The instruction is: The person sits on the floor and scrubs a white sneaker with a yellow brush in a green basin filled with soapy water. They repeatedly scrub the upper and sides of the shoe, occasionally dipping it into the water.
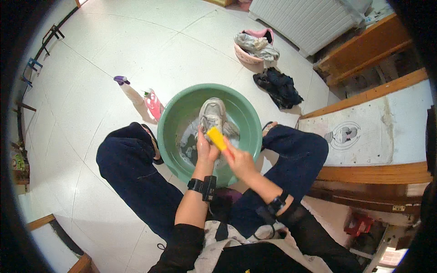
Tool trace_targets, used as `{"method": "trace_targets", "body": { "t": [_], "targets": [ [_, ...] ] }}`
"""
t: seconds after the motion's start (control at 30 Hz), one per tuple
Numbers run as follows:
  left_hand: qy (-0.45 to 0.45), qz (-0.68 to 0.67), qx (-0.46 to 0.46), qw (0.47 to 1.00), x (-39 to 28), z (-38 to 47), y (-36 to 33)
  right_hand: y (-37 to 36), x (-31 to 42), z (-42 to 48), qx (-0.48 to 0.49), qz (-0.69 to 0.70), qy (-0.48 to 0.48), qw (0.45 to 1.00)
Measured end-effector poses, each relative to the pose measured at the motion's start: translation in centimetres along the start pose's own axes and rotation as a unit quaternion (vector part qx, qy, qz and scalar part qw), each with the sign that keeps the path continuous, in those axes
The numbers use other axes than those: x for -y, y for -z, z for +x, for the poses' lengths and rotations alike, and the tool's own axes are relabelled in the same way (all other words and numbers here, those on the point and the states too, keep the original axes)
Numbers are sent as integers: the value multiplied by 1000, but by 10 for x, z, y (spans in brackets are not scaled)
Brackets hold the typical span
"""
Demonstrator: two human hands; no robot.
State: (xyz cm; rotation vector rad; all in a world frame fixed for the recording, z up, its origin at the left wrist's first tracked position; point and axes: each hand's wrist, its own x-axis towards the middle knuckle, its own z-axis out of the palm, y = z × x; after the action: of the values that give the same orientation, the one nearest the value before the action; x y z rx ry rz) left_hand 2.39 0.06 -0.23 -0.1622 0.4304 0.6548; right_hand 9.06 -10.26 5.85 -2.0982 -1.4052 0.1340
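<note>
Between my knees stands a round green plastic basin (170, 143) holding some cloudy, sudsy water (187, 145). My left hand (206, 148) grips a pale, wet sneaker (212, 111) by its heel end, toe pointing away from me. In my right hand (241, 160) is a scrubbing brush (216, 138) with a yellow head and an orange-red handle. The brush head lies over the sneaker's opening; I cannot tell whether its bristles touch. A second greyish shoe (231, 129) sits partly hidden behind the first, in the basin.
Left of the basin stand a pink bottle (153, 104) and a purple-capped bottle (122, 80). Beyond it on the right are a pink basket (247, 56) of laundry and a dark cloth heap (281, 88). A wood-edged white cabinet door (368, 133) borders my right side.
</note>
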Motion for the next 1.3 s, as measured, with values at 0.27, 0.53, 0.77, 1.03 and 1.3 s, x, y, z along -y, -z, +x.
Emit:
{"method": "trace_targets", "body": {
  "t": [0.27,0.53,0.77,1.03,1.3],
  "targets": [
    [-20,-1,33,999,-6,2,-1,2,-9,-5,63,80,-74,992],
    [9,44,114,992,-6,2,-4,18,13,-5,77,79,-110,988],
    [-15,45,121,992,-14,0,-4,1,30,5,130,42,-100,986],
    [11,15,133,991,-3,1,-3,-4,21,10,-26,61,-70,995],
    [36,26,54,998,17,-2,-6,-7,11,17,-63,-3,-30,998]
  ]
}}
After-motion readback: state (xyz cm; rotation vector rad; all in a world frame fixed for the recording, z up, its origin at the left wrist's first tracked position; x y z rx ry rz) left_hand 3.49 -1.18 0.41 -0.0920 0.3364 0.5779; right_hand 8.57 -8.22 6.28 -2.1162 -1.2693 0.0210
